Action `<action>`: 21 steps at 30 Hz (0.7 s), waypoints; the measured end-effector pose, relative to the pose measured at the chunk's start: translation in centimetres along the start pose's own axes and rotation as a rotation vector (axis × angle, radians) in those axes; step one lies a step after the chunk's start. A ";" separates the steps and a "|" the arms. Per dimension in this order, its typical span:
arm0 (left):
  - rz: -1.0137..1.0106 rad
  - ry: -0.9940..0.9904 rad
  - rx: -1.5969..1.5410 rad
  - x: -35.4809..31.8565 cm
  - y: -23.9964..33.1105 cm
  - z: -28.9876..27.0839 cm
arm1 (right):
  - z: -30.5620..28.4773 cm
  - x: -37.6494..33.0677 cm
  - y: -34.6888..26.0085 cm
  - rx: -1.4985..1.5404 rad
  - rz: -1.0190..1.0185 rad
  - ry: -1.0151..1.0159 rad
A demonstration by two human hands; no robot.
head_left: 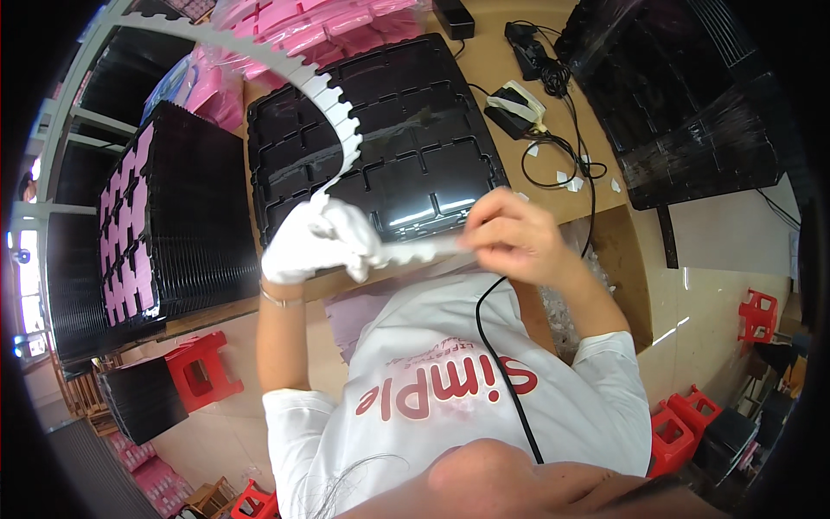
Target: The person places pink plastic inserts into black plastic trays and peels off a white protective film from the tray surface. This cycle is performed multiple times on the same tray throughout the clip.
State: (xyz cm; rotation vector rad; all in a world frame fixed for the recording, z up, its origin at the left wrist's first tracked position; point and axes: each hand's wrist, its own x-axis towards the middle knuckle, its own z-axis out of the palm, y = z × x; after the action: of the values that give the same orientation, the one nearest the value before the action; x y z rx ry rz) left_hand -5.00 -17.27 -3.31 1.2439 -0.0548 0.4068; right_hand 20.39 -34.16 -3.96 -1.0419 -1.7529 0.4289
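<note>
Currently, head view: white notched strip (340, 105) spans hand to hand at the dial's centre; long tail arcs across the black tray (406, 86) toward ten o'clock. Left hand (318, 240), gloved, fingers curled closed on the strip. Right hand (516, 238), bare, thumb and fingers pinching its right-hand stretch; blurred there. Handling, my judgement: keep the span untwisted, grip lightly so notches don't crease, let the tail run free of tray ridges.

A brown tabletop (491, 56) is largely covered by a black molded tray (432, 130), beyond which pink pieces in clear plastic (298, 39) are heaped. To the tray's right, a black box (508, 119), coiled black cable (558, 82) and white scraps (575, 184) are scattered.
</note>
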 end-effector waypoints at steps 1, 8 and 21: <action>-0.178 0.018 -0.006 1.0 0.5 0.1 | -0.9 -0.1 1.1 -0.188 -0.061 0.001; -0.631 0.134 0.387 8.7 -1.3 -1.7 | -3.0 -0.1 5.9 -0.556 0.003 -0.194; -0.567 0.134 0.301 10.6 -3.0 -2.8 | -3.5 2.1 4.8 -0.541 0.070 -0.388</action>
State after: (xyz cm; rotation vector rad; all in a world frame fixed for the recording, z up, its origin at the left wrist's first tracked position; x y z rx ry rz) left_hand 5.27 -12.54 -4.20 1.4579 0.4801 0.0003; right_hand 25.40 -30.33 -4.58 -1.4754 -2.2554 0.2064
